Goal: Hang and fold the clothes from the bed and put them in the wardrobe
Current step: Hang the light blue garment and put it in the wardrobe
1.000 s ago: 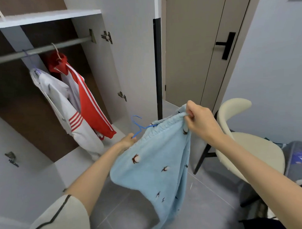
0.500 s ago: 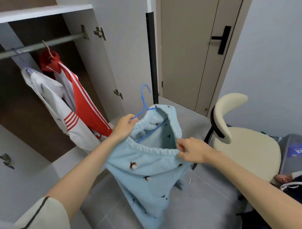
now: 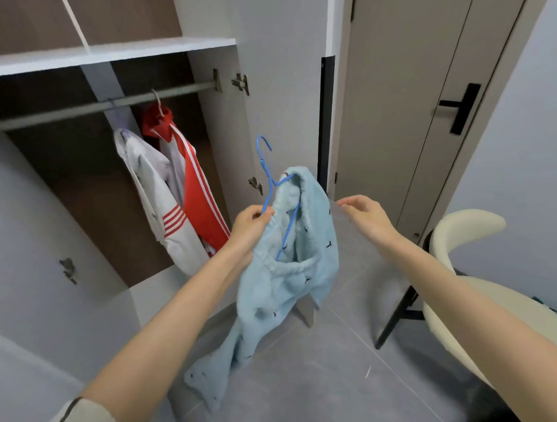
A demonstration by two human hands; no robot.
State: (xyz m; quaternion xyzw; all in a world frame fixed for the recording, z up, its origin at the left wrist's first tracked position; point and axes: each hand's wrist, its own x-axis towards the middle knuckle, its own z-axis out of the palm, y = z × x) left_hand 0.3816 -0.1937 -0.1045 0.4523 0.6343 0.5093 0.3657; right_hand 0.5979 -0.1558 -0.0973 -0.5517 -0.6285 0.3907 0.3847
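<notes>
The pale blue fleece garment point(image 3: 292, 273) hangs in the air before the open wardrobe point(image 3: 107, 55), part-threaded on a thin blue wire hanger point(image 3: 264, 160); the left hand point(image 3: 250, 223) grips hanger and elastic waistband together, the right hand point(image 3: 365, 212) is open, loose-fingered, near the cloth but apart. It looks soft, light and floppy, apt to slide off slick wire, so the gathered waistband is the place to hold. The hanger's lower part is buried in fabric, and the bed is out of view.
</notes>
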